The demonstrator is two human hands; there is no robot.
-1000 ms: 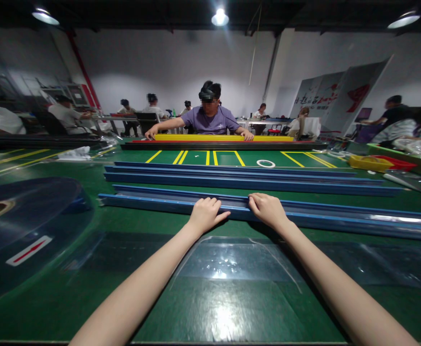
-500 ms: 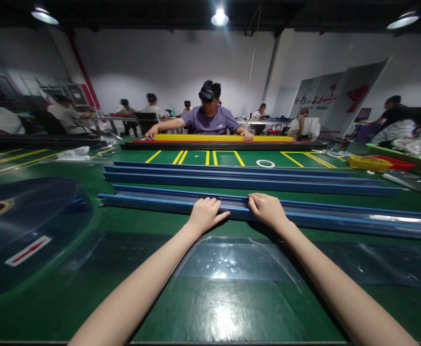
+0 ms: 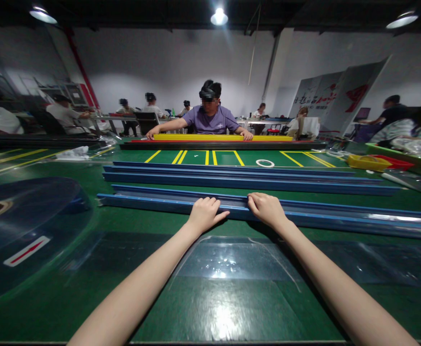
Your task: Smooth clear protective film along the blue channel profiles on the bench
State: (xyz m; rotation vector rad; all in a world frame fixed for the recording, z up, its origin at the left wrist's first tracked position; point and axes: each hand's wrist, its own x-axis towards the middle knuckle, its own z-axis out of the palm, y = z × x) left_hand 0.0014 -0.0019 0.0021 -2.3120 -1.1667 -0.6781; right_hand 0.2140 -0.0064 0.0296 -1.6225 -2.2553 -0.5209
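A long blue channel-shaped strip (image 3: 160, 203) lies across the green table in front of me, running out of view on the right. My left hand (image 3: 205, 214) is curled over its near wall, thumb stretched along the side facing me. To the right, my right hand (image 3: 267, 208) grips the same wall, with the fingers bent over into the channel and the fingertips partly hidden. Behind it rest more blue strips (image 3: 232, 180), side by side. Under my forearms, a clear plastic sheet (image 3: 210, 257) is spread on the tabletop.
A large roll of clear film (image 3: 33, 216) stands at the left. Across the table a co-worker (image 3: 210, 120) holds a yellow strip (image 3: 224, 138) behind a black strip (image 3: 224, 146). A white ring (image 3: 265, 163), a yellow tray (image 3: 368, 163) and a green bin (image 3: 408, 161) are farther right.
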